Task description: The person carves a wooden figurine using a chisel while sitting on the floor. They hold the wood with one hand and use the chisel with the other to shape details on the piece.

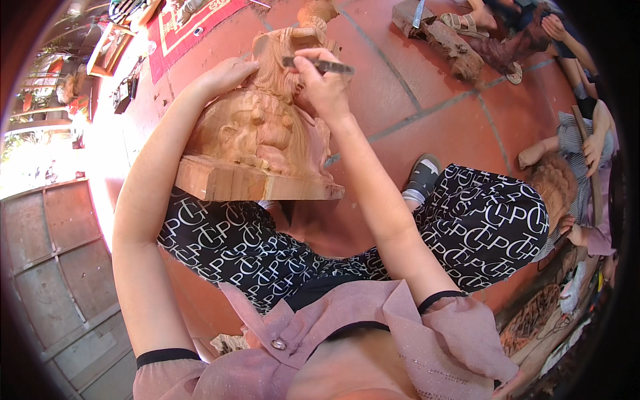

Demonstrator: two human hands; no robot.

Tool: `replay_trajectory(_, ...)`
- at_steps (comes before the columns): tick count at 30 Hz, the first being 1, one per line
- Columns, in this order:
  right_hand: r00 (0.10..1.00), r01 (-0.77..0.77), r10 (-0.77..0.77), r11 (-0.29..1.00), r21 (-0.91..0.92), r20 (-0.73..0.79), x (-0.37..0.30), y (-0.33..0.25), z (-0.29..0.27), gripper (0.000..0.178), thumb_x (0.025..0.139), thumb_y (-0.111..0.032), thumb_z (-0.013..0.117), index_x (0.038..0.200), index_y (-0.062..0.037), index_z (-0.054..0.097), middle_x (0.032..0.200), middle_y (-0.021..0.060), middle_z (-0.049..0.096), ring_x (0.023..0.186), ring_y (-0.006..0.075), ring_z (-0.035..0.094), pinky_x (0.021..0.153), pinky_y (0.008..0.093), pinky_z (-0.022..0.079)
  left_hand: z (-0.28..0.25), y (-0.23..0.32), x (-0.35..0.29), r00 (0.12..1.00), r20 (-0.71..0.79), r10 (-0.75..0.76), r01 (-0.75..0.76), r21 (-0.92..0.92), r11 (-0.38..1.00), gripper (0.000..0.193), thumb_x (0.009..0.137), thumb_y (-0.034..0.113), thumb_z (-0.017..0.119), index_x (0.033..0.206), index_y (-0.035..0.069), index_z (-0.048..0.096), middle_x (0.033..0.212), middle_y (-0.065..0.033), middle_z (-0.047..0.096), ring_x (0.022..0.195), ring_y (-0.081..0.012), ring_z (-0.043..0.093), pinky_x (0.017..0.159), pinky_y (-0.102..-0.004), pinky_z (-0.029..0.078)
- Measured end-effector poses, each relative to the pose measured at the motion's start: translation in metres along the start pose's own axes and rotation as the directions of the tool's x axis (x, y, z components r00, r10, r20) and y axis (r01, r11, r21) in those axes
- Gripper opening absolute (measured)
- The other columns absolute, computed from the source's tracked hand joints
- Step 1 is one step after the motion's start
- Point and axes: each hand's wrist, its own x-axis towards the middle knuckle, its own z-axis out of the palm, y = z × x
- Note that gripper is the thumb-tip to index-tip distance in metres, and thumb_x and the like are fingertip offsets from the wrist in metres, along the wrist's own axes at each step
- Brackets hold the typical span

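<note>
A pale orange-brown wood carving (257,133) leans away from me, its thick flat base (223,180) near my knees. Rounded, face-like relief covers its lower part, and a narrower knob (317,12) tops the far end. My left hand (230,75) is laid against the carving's left side, fingers bent onto the wood. In my right hand (325,87), closed over the upper part of the carving, is a dark stick-shaped tool (339,67). It lies roughly crosswise, and its exact kind cannot be made out. The fingers partly hide the wood beneath them.
Red tiles (380,87) make up the floor. At the far right, another person's foot in a sandal (463,25) is beside rough wood pieces (453,50). More people sit along the right edge, one holding a wooden stick (595,180). A red mat (193,30) lies far left.
</note>
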Motion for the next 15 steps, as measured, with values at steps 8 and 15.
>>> replay_trajectory(8,0.998,0.07,-0.07,0.997,-0.036,0.005,0.01,0.004,0.008,0.009,0.078,-0.004,0.061,0.086,-0.0029,0.064,0.073,0.0057,0.066,0.066,0.0101,0.061,0.06,0.024,0.048,0.003,0.012,-0.001,0.998,-0.022,-0.05,0.05,0.006,0.999,0.047,0.088,0.044,0.04,0.075,0.001,0.054,0.072,-0.0032,0.054,0.069,-0.0139,0.049,0.067,-0.0296,0.041)
replay_trajectory(15,0.937,0.35,-0.342,0.904,-0.245,0.075,0.008,-0.01,0.012,0.008,0.076,-0.004,0.062,0.083,-0.0017,0.063,0.078,0.0111,0.064,0.071,0.0223,0.062,0.064,0.029,0.049,0.002,0.0,0.004,1.0,-0.006,0.004,-0.003,0.044,0.999,0.05,0.088,0.045,0.04,0.076,-0.001,0.055,0.072,-0.0053,0.056,0.069,-0.0143,0.051,0.065,-0.0296,0.041)
